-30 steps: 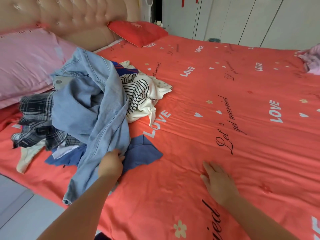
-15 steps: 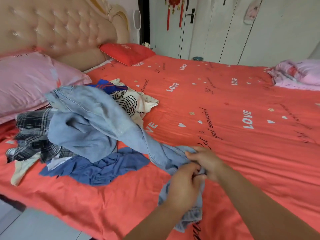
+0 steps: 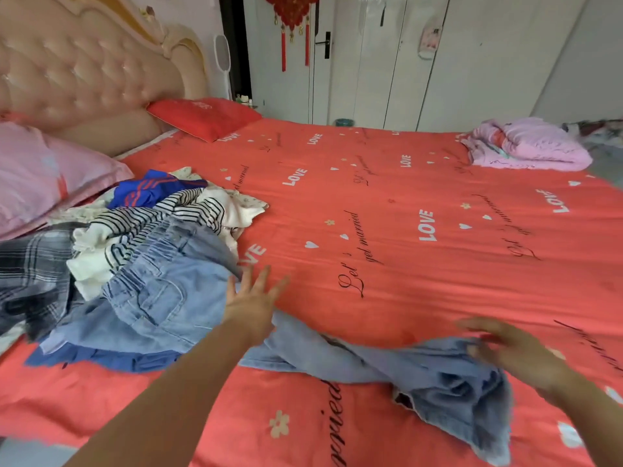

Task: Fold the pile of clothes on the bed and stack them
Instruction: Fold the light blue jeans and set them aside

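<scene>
The bare left forearm (image 3: 175,392) reached up from the lower left edge of the view and ended in the left hand (image 3: 253,299), seen from the back, palm down. Its fingers (image 3: 263,276) were straight and fanned wide apart, gripping nothing. The bare right forearm (image 3: 593,419) entered from the lower right corner. The right hand (image 3: 515,353) was blurred, palm down, its fingers (image 3: 482,326) stretched out toward the left, loosely apart. The two hands were well apart.
</scene>
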Motion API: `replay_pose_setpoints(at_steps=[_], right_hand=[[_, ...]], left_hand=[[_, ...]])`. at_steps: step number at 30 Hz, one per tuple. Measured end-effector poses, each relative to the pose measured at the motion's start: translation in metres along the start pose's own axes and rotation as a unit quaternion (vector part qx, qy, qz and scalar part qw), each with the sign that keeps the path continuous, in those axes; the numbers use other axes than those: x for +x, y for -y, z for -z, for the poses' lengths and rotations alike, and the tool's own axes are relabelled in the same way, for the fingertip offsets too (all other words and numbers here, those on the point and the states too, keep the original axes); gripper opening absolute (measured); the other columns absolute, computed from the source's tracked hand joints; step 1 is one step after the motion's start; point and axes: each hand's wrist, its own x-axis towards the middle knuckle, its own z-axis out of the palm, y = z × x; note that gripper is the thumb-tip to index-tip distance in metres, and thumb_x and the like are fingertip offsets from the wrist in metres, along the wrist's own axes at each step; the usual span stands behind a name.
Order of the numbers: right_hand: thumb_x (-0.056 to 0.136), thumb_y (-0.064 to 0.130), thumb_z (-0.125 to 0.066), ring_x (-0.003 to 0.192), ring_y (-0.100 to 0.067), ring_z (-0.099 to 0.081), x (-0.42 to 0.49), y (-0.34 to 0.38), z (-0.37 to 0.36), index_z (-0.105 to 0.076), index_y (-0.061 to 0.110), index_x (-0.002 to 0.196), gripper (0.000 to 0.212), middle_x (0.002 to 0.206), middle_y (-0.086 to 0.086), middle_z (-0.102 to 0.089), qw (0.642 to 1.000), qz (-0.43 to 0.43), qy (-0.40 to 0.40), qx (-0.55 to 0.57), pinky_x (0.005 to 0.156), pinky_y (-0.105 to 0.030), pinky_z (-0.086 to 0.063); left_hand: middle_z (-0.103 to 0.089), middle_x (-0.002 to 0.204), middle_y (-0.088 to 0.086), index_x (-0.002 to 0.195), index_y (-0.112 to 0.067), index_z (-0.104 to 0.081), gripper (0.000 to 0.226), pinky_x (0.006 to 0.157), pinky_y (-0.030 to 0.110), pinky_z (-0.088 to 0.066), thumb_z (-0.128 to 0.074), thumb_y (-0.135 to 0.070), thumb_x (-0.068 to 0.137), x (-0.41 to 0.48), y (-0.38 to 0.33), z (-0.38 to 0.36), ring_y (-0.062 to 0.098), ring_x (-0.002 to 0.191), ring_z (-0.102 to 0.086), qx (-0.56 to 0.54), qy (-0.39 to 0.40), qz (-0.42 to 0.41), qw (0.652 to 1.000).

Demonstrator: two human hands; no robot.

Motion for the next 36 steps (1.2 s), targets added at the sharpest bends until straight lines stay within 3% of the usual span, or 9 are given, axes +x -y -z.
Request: replay_pose_setpoints(at_steps=[6, 11, 13, 18, 20, 23, 27, 31, 36], right_hand=[[0.067, 0.011, -0.065, 0.093, -0.025, -0.063, 0.014, -0.029, -0.064, -0.07, 0.017, 0.103, 0.036, 0.105, -0.005, -0.066, 0.956, 0.058, -0.145, -0.247, 0.081, -0.031, -0.048], [0.047, 0.031, -0.082, 0.1, -0.024, -0.063, 0.037, 0.01, -0.149, -0.061, 0.028, 0.113, 0.069, 0.112, 0.002, -0.063, 0.908, 0.18, -0.042, -0.376, 0.083, -0.037, -0.053], [0.069, 0.036, -0.071, 0.127, -0.03, -0.043, 0.051, 0.014, -0.172, -0.042, 0.031, 0.136, 0.073, 0.138, 0.001, -0.045, 0.905, 0.146, -0.014, -0.399, 0.103, -0.046, -0.038], [0.065, 0.034, -0.077, 0.076, -0.016, -0.067, 0.068, 0.019, -0.17, -0.067, 0.034, 0.095, 0.031, 0.084, 0.006, -0.069, 0.873, 0.162, -0.001, -0.459, 0.066, -0.026, -0.05], [0.08, 0.023, -0.054, 0.072, -0.016, -0.069, 0.072, 0.024, -0.15, -0.07, 0.027, 0.09, 0.019, 0.08, 0.0, -0.07, 0.875, 0.182, -0.059, -0.445, 0.062, -0.026, -0.051], [0.058, 0.015, -0.068, 0.046, -0.017, -0.064, 0.07, 0.017, -0.102, -0.071, 0.02, 0.07, 0.014, 0.058, -0.002, -0.067, 0.895, 0.192, -0.145, -0.376, 0.039, -0.021, -0.044], [0.062, 0.013, -0.044, 0.085, -0.033, -0.066, 0.04, 0.04, -0.027, -0.071, 0.011, 0.099, 0.046, 0.093, -0.017, -0.069, 0.926, 0.132, -0.242, -0.259, 0.07, -0.031, -0.046], [0.077, 0.005, -0.047, 0.095, -0.035, -0.06, 0.007, 0.051, 0.031, -0.07, 0.014, 0.101, 0.034, 0.104, -0.016, -0.068, 0.916, 0.062, -0.312, -0.243, 0.074, -0.035, -0.04], [0.065, -0.016, -0.051, 0.105, -0.037, -0.057, 0.01, 0.013, 0.027, -0.062, 0.012, 0.119, 0.062, 0.119, -0.022, -0.059, 0.914, -0.005, -0.259, -0.314, 0.084, -0.037, -0.045]], left_hand=[[-0.01, 0.155, -0.002, 0.148, -0.037, -0.007, 0.071, 0.112, 0.049, -0.017, -0.05, -0.038, 0.091, -0.007, -0.029, -0.056, 0.025, 0.142, -0.01, -0.055, 0.108, -0.011, 0.993], [-0.035, 0.144, 0.0, 0.14, -0.029, -0.031, 0.047, 0.101, 0.035, -0.031, -0.043, -0.026, 0.094, -0.002, -0.023, -0.07, 0.022, 0.13, -0.035, -0.002, 0.033, -0.04, 0.999], [-0.055, 0.125, -0.001, 0.12, -0.026, -0.052, 0.029, 0.094, 0.03, -0.035, -0.044, -0.019, 0.093, 0.004, -0.021, -0.068, 0.02, 0.116, -0.051, -0.017, 0.011, -0.056, 0.998], [-0.054, 0.04, -0.005, 0.044, -0.026, -0.056, 0.021, 0.038, 0.014, -0.037, -0.076, -0.026, 0.038, 0.014, -0.024, -0.066, 0.006, 0.037, -0.055, -0.125, -0.059, -0.023, 0.99], [-0.063, 0.057, -0.001, 0.062, -0.021, -0.064, 0.005, 0.049, 0.023, -0.044, -0.06, -0.019, 0.063, 0.008, -0.034, -0.046, 0.015, 0.056, -0.063, -0.221, -0.083, -0.031, 0.971], [-0.069, 0.091, 0.004, 0.093, -0.016, -0.066, 0.022, 0.075, 0.03, -0.04, -0.045, -0.018, 0.088, 0.003, -0.065, -0.004, 0.022, 0.09, -0.06, -0.358, -0.14, -0.029, 0.923], [-0.07, 0.089, 0.006, 0.09, -0.013, -0.069, 0.015, 0.071, 0.029, -0.037, -0.054, -0.014, 0.088, -0.01, -0.112, 0.059, 0.023, 0.086, -0.06, -0.459, -0.197, -0.069, 0.864], [-0.071, 0.094, 0.005, 0.093, -0.009, -0.071, 0.013, 0.074, 0.019, -0.037, -0.06, -0.011, 0.087, -0.026, -0.156, 0.095, 0.015, 0.087, -0.061, -0.542, -0.174, -0.162, 0.806], [-0.049, 0.137, 0.003, 0.133, -0.019, -0.049, 0.054, 0.104, 0.024, -0.029, -0.066, -0.033, 0.083, -0.014, -0.147, 0.051, 0.018, 0.127, -0.042, -0.411, -0.089, -0.128, 0.898]])
